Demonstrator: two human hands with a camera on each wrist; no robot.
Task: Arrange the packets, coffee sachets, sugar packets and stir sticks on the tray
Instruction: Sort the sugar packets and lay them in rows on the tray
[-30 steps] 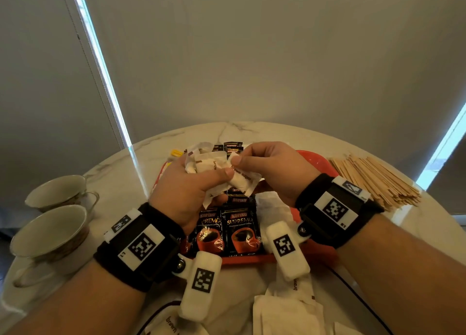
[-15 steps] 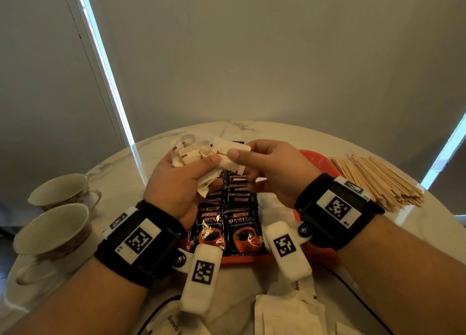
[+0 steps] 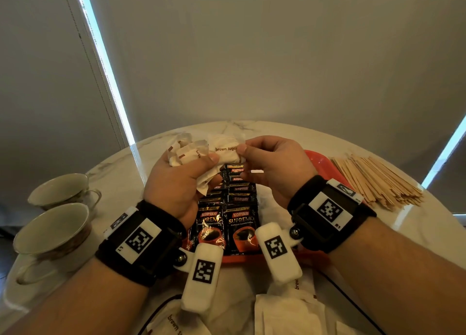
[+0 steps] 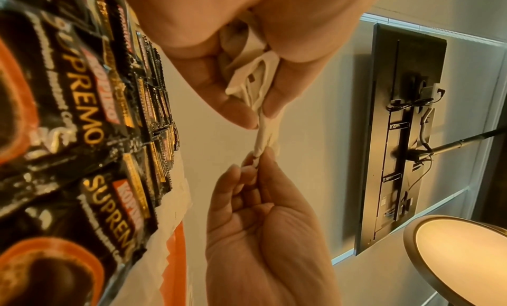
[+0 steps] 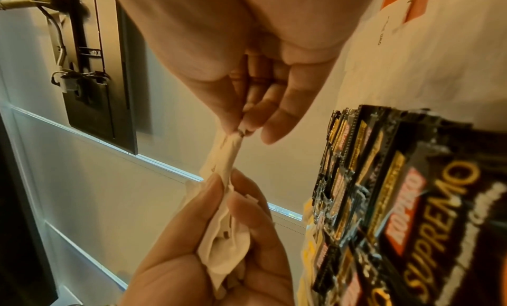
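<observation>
My left hand (image 3: 186,168) grips a fanned bunch of white brown sugar packets (image 3: 194,151) above the red tray (image 3: 319,162). My right hand (image 3: 242,149) pinches the end of one brown sugar packet (image 3: 225,148) that still sits in that bunch. Both wrist views show this packet (image 4: 262,137) (image 5: 225,156) stretched between the two hands. Two rows of black coffee sachets (image 3: 239,223) lie overlapped on the tray under the hands. Wooden stir sticks (image 3: 373,180) lie heaped on the table right of the tray.
Two empty teacups (image 3: 53,228) stand on the marble table (image 3: 416,236) at the left. More white sugar packets (image 3: 285,314) lie on the table near its front edge, below my wrists. A grey wall stands behind the table.
Both hands have risen and shifted away from me with the sugar packets. The right hand's pinched packet now sticks out sideways from the bunch, its print readable.
</observation>
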